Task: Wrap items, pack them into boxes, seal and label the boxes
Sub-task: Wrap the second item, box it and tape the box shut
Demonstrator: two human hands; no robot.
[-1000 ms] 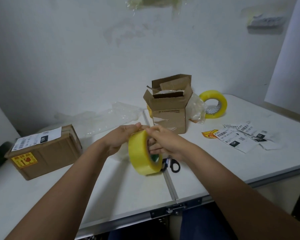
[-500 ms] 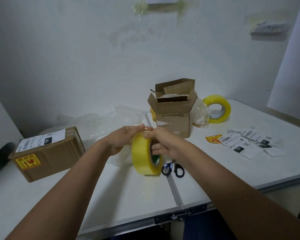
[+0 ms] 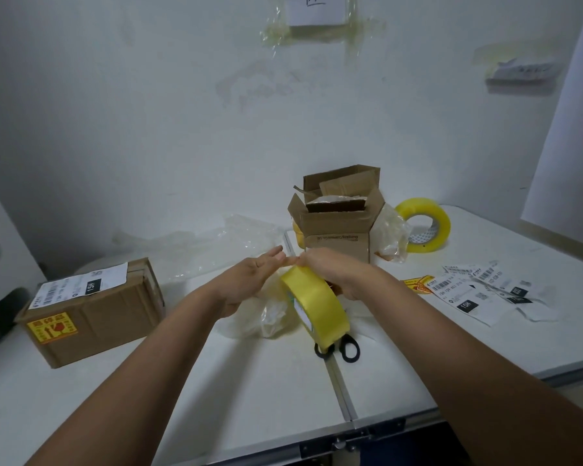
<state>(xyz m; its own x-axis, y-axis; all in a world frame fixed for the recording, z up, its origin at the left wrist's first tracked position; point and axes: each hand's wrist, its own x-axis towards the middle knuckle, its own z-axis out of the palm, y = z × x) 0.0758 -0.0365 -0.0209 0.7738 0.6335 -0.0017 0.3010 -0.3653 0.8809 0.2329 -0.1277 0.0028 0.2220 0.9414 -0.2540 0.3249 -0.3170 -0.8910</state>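
Thick roll of yellow plastic packing tape (image 3: 317, 307) is held on edge above the desk (image 3: 256, 391). Right hand (image 3: 337, 274) fingers curl over its rim; left hand (image 3: 249, 284) fingers nearly straight, tips meeting at the top. Judged light, rigid, slick-faced; grip through the core.

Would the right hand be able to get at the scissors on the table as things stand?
Probably not straight away: the right hand grips the yellow tape roll, which hangs over the scissors and hides all but their black handles. It would likely have to set the roll aside first.
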